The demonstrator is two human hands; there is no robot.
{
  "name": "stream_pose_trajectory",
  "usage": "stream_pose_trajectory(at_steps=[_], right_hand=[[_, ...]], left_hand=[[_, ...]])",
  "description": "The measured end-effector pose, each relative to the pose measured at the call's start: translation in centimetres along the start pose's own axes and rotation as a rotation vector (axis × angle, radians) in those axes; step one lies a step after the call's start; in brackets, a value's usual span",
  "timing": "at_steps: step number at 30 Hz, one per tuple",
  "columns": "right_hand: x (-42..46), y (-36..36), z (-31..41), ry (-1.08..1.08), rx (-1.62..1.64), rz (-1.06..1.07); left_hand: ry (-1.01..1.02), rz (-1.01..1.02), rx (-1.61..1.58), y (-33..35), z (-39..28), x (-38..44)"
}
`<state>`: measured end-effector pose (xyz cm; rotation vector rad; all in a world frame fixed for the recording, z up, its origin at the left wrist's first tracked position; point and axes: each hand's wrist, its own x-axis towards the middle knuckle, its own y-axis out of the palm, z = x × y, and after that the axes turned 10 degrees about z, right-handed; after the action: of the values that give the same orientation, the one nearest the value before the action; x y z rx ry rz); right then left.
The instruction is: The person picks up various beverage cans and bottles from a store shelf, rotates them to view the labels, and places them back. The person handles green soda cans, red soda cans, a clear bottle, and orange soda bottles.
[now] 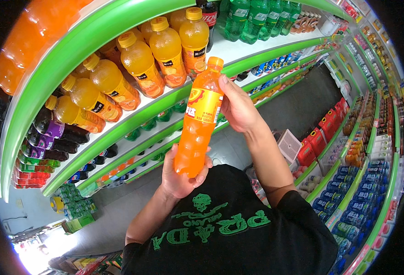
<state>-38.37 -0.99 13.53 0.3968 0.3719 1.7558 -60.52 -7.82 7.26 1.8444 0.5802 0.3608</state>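
Note:
An orange soda bottle point(195, 137) with an orange cap and a yellow-and-red label is held slightly tilted before my chest, cap end away from me. My left hand point(185, 177) grips its base, the thumb on one side and fingertips on the other. At the upper right side of the bottle is my right hand point(238, 105), its thumb against the shoulder and its other fingers mostly hidden. Just beyond, yellow-capped orange juice bottles point(141, 67) stand in a row on a white shelf with a green edge point(153, 106).
Green soda bottles point(236, 19) and a dark cola bottle point(210, 17) stand farther right on the shelf. Purple-labelled dark bottles point(55, 129) are at left. Lower shelves hold more drinks. Shelves with blue bottles point(356, 206) run along the right, near red packages point(315, 141). Green drink packs point(76, 202) stand on the floor.

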Motion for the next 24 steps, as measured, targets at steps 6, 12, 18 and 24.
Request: stream_pose_trajectory(at_steps=[6, 12, 18, 24], right_hand=[[0.09, -0.23, 0.16, -0.061, -0.036, 0.074], [0.31, 0.35, 0.57, -0.039, -0.023, 0.050], [0.54, 0.67, 1.04, 0.008, -0.095, 0.052], [0.80, 0.50, 0.77, 0.002, -0.079, 0.054]], left_hand=[[-0.020, 0.038, -0.065, 0.30, 0.20, 0.19], [-0.021, 0.105, -0.165, 0.03, 0.33, 0.20], [-0.022, 0.123, -0.196, 0.31, 0.33, 0.19], [-0.028, 0.116, -0.196, 0.48, 0.25, 0.13]])
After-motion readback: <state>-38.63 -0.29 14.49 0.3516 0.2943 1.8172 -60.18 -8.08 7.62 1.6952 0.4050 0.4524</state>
